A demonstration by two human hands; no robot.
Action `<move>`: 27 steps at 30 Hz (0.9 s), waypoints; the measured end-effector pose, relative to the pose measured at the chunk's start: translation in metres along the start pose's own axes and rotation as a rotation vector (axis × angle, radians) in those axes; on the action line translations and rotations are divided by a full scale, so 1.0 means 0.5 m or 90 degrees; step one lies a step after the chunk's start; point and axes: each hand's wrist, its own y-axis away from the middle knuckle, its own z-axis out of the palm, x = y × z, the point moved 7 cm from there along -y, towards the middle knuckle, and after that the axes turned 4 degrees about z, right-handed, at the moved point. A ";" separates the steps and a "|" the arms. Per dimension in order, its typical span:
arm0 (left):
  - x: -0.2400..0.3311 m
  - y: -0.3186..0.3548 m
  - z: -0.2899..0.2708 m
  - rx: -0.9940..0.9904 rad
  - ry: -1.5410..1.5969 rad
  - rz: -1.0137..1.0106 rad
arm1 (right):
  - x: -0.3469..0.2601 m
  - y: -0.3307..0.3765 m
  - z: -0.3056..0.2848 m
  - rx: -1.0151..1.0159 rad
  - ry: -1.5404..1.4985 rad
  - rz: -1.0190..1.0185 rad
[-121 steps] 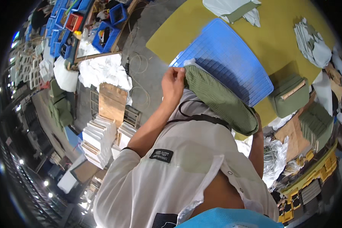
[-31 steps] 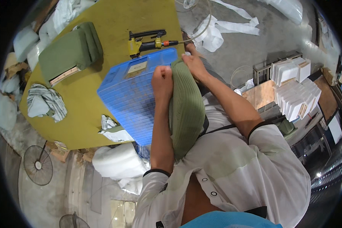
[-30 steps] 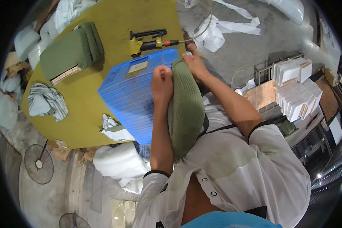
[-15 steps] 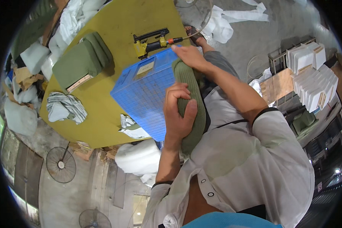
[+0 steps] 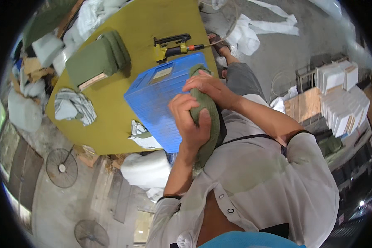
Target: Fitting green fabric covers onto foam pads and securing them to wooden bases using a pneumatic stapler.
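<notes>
A long green ribbed-fabric cushion (image 5: 205,142) stands on edge between a blue plastic crate (image 5: 153,103) and my body. My left hand (image 5: 191,122) grips its near part, fingers curled over the top and thumb along the side. Further along, my right hand (image 5: 211,87) closes over the far part, its fingers bent across the fabric. The cushion's underside is hidden by my hands and shirt.
On the olive-yellow table (image 5: 111,140) lie a yellow and black air stapler (image 5: 169,50) with a hose, stacked green cushions (image 5: 95,60) and a striped cloth bundle (image 5: 74,107). White boards (image 5: 343,97) are stacked at right. White padding (image 5: 146,169) sits beyond the table edge.
My right hand has drawn back from the crate's far corner and the cushion's end toward my left hand, its fingers now curled over the fabric. The whole view has shifted slightly.
</notes>
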 end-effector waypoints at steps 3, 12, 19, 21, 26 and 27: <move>0.007 0.002 -0.015 -0.016 0.012 0.007 | -0.002 -0.031 0.004 -0.155 0.116 -0.048; 0.043 0.252 -0.082 -0.018 -0.168 -0.294 | -0.213 0.025 0.069 -0.132 0.208 -0.218; 0.041 0.395 -0.105 0.165 -0.249 -0.323 | -0.154 0.020 0.082 0.074 0.205 -0.200; 0.048 0.480 -0.155 0.313 -0.314 -0.381 | -0.163 0.026 0.100 0.016 0.260 -0.279; 0.050 0.824 -0.106 0.929 -0.025 -0.734 | -0.139 0.012 0.091 -0.204 0.238 -0.059; 0.016 0.847 -0.082 0.939 0.069 -0.690 | -0.133 0.005 0.086 -0.240 0.188 0.002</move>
